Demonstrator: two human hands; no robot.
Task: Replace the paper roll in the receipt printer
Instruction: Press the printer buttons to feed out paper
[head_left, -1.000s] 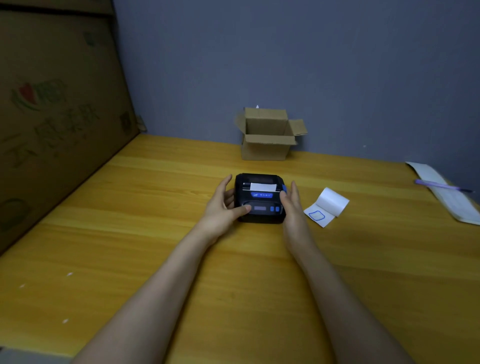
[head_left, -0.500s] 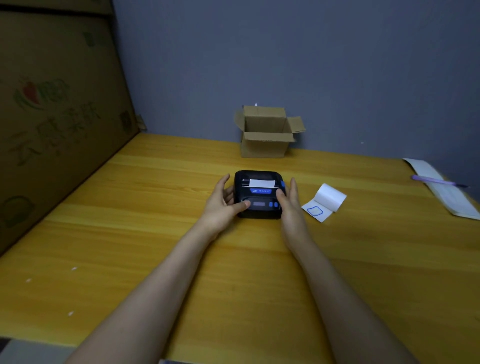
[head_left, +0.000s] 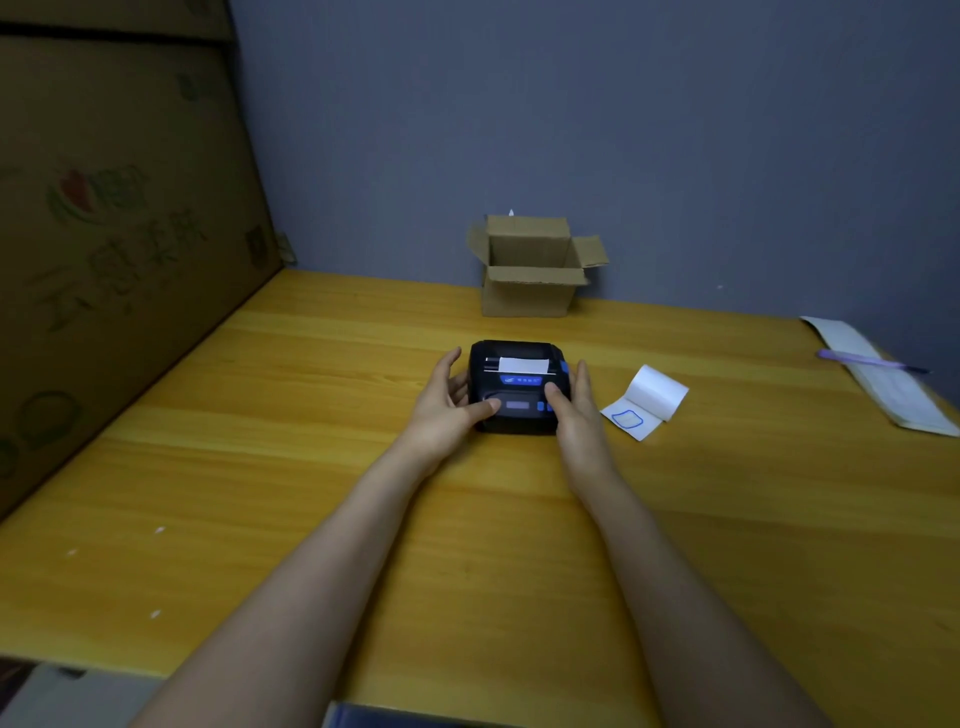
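— Where did we find the receipt printer (head_left: 517, 387)?

— Mid-worktop (head_left: 311, 415), closed, paper showing at its slot; the loose paper roll (head_left: 655, 396) lay just right. Our left hand (head_left: 451, 402) and right hand (head_left: 577, 410) cupped its sides, thumbs on top.

— Handling?

— We judged it light, rigid, smooth plastic; best held by the flanks.

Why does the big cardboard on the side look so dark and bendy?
In the head view, the cardboard sheet leans at the dim edge, where the wide-angle lens bends straight lines; the light is soft and weak, so the receipt printer shows little glare and its lettering blurs.
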